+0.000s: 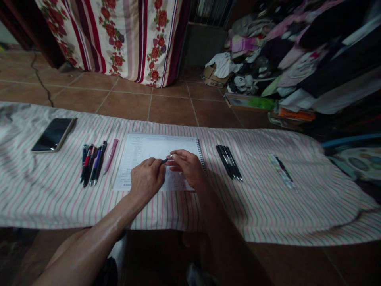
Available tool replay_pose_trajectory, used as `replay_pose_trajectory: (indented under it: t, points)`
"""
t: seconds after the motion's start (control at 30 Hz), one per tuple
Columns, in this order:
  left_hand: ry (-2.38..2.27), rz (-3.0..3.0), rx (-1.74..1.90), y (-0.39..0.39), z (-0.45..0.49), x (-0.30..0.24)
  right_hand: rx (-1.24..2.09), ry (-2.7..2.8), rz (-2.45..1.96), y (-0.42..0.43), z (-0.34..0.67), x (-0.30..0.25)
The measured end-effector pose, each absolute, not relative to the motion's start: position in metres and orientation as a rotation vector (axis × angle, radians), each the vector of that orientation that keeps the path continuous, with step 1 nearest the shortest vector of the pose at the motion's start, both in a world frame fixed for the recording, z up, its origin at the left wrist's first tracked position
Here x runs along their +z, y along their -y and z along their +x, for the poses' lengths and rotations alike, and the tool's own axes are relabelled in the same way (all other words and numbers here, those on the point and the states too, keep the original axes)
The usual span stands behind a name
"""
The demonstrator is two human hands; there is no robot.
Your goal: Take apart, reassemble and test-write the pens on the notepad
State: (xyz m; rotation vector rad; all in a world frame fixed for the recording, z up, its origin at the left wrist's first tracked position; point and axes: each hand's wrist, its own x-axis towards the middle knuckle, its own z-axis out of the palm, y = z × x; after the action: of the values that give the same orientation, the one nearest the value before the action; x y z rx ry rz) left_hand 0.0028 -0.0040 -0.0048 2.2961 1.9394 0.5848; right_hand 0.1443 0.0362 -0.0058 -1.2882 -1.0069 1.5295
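Note:
Both hands meet over a spiral-bound notebook (149, 149) lying on a striped cloth (268, 198). My left hand (145, 178) is curled shut around the body of a dark pen (164, 161). My right hand (187, 167) pinches the same pen's other end with its fingertips. Only a short piece of the pen shows between the two hands. The notebook page carries printed lines or a table.
Left of the notebook lie several pens (91, 163) and a pink pen (110, 155), with a phone (53, 134) further left. Black pens (229, 162) lie to the right, then a wrapped pen (281, 170). A floral curtain (125, 39) and piled clothes (291, 51) stand beyond on the tiled floor.

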Motion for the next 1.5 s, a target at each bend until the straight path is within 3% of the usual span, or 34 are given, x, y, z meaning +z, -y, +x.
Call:
replay_pose_trajectory:
  t: [1.5]
  points:
    - [-1.957, 2.325, 0.568, 0.0047, 0.0019, -0.0069, 1.533, 0.916, -1.311, -0.0337, 0.1441, -0.0015]
